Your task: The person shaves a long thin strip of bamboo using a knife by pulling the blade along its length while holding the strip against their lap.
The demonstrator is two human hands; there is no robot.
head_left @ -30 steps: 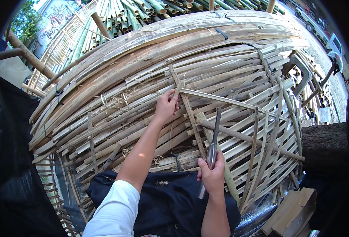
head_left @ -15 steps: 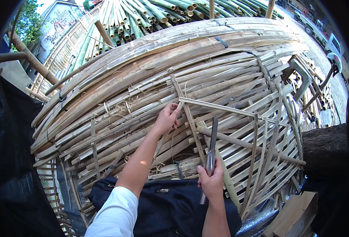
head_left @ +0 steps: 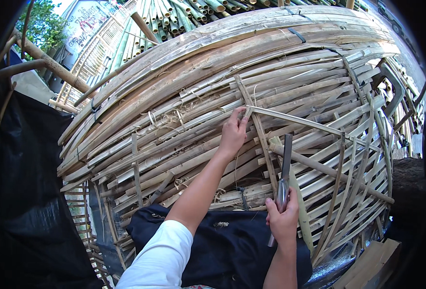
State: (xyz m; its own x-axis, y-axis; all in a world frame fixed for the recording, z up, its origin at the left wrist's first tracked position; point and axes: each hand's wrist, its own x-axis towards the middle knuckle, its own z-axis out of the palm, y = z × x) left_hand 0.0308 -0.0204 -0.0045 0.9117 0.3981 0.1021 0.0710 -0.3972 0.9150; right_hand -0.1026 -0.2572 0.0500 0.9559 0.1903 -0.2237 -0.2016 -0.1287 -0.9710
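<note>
My left hand [head_left: 234, 133] is stretched forward, its fingers closed on the near end of a slim, pale bamboo strip [head_left: 299, 120]. From those fingertips the strip slants away to the right, over the other slats. My right hand [head_left: 285, 217] is wrapped around the shiny metal handle of a knife [head_left: 286, 161]. Its dark, straight blade points up and away, apart from the strip. A crosswise bamboo slat [head_left: 259, 130] lies between the blade and my left hand. Dark cloth [head_left: 222, 245] covers the area below my hands.
Long split bamboo slats [head_left: 193, 72] lie stacked across the front, bound in places with dark ties. A round pole [head_left: 338, 176] rests at the right. Green bamboo poles [head_left: 174, 19] are piled behind. Black sheeting [head_left: 29, 192] hangs at the left, and a cardboard box [head_left: 369, 265] stands lower right.
My view has shifted, so the whole scene sits farther right and a little higher or lower in places. Both hands keep their holds on the strip and the knife.
</note>
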